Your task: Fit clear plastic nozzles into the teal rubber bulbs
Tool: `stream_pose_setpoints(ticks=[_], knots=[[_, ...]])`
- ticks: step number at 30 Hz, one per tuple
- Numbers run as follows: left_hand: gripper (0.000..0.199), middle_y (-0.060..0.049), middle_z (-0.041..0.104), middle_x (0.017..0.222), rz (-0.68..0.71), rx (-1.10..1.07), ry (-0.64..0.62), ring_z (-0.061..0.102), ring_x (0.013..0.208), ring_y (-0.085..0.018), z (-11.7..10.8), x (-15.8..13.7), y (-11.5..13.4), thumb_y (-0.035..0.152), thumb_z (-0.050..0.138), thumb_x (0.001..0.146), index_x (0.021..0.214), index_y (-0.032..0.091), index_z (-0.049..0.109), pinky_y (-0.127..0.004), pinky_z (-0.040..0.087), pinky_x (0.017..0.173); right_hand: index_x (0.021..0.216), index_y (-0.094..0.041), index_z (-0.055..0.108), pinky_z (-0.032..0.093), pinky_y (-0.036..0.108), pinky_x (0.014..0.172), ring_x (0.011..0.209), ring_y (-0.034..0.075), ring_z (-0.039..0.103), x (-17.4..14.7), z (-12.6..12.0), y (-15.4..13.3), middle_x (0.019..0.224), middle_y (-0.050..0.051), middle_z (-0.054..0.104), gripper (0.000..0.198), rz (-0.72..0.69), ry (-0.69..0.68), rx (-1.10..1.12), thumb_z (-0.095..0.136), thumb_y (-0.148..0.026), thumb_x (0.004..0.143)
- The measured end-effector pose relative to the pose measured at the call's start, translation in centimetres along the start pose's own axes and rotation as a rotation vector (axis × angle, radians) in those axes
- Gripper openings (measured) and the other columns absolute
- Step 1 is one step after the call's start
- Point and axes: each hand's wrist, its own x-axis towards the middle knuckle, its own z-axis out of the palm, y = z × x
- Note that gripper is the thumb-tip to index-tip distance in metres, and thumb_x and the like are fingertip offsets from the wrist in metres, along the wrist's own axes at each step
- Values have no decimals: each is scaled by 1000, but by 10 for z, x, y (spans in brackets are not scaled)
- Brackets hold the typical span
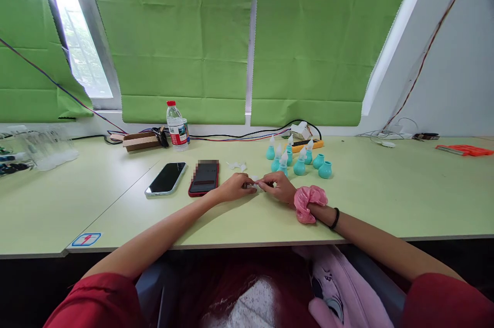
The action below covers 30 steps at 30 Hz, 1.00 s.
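My left hand and my right hand meet over the table, fingers of both closed in a pinch. Between their fingertips shows a small white piece; its exact shape is mostly hidden by the fingers. A few more small white translucent pieces lie just beyond my left hand. Behind my right hand stand several small turquoise pots topped with white flame-shaped tips. Two turquoise pots to their right carry no tip. A pink scrunchie circles my right wrist.
Left of my hands lie a red-edged phone and a light-edged phone. Farther back are a water bottle, a cardboard box, cables and a yellow tool. An orange object lies far right, clear plastic items far left.
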Motion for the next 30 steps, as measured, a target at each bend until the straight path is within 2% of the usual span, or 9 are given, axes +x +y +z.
stream_pose_setpoints(ticks=[7, 16, 24, 30], knots=[[22, -2, 54, 64, -7, -1, 2, 46, 58, -10, -1, 0, 1, 31, 47, 76, 79, 15, 63, -20, 32, 55, 71, -13, 66, 32, 19, 46, 47, 7, 44, -1, -1, -1, 55, 2, 58, 24, -21, -40, -29, 45, -23, 76], [23, -2, 54, 63, 1, 16, 7, 45, 58, -10, 1, 1, 0, 30, 46, 76, 73, 14, 62, -20, 32, 56, 75, -15, 65, 32, 21, 50, 51, 9, 46, -3, 0, -1, 58, 3, 59, 21, -60, -48, -187, 46, -22, 76], [24, -3, 54, 63, 10, 21, 3, 46, 58, -10, 0, 0, 0, 29, 45, 77, 72, 13, 61, -20, 31, 55, 85, -15, 64, 35, 23, 52, 52, 11, 49, -3, 1, -1, 61, 4, 60, 21, -33, -59, -172, 47, -20, 74], [22, -3, 55, 64, 4, 3, 2, 46, 59, -10, 0, 1, 2, 28, 46, 76, 73, 13, 62, -20, 31, 55, 84, -22, 64, 36, 28, 53, 52, 14, 50, -3, -2, -3, 61, 6, 60, 21, -41, -92, -187, 46, -22, 75]])
